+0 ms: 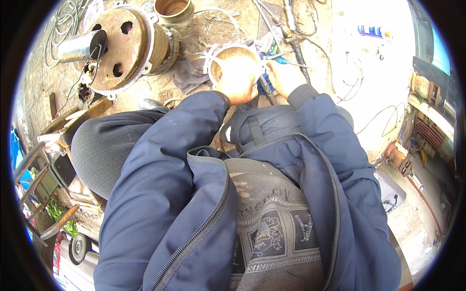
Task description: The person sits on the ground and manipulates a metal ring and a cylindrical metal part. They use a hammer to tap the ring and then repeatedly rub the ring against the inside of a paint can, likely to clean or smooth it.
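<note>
My left hand (238, 88) is closed on the near rim of a round metal housing (234, 59), its inside washed out by bright light. My right hand (285, 77) is just right of the housing, with fingers pinched together close to its rim. What it holds is too small and overexposed to make out. Beyond the right fingers lies a blue-handled tool (279, 59) with a thin shaft pointing right. A dark rag (188, 76) lies on the ground left of the housing.
At left stands a large rusty motor body (127, 48) with a shiny cylinder (81, 47) on its face. Behind is a rusty metal ring (173, 8). Cables (65, 24) coil at far left. A blue can (373, 31) lies at right, near loose wires.
</note>
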The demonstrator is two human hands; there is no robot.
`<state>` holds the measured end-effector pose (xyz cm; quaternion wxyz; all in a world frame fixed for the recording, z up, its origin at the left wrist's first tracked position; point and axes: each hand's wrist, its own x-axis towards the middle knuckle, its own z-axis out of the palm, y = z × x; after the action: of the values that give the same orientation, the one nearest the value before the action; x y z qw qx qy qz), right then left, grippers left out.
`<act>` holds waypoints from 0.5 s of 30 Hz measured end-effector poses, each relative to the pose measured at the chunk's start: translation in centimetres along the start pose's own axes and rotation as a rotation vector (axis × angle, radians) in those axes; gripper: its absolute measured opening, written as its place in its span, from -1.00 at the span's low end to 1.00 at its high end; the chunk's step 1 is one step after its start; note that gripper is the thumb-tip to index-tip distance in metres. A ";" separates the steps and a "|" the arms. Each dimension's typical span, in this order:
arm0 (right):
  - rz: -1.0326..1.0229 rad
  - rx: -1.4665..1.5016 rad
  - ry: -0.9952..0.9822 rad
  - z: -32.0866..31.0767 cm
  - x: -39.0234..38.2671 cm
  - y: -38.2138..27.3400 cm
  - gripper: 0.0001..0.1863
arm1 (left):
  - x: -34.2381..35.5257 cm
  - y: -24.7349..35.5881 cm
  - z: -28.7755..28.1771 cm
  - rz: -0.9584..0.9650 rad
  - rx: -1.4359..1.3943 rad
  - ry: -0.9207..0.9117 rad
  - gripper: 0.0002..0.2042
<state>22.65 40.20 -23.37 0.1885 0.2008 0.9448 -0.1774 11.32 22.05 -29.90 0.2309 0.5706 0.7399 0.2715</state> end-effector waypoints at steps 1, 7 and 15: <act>-0.003 -0.048 -0.081 0.1 0.4 -0.3 -0.64 | 0.0 0.1 0.0 -0.014 0.014 -0.025 -0.55; -0.111 -0.138 -0.025 -0.7 2.4 -0.6 -0.70 | -0.1 0.2 -0.2 0.026 0.036 0.055 -0.55; -0.350 -0.193 0.023 -2.5 4.1 -0.8 -0.75 | -0.3 0.3 -0.3 0.038 0.046 0.002 -0.58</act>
<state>18.14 41.80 -22.75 0.1625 0.0164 0.9800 -0.1135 11.37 21.74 -29.46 0.2114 0.5895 0.7352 0.2593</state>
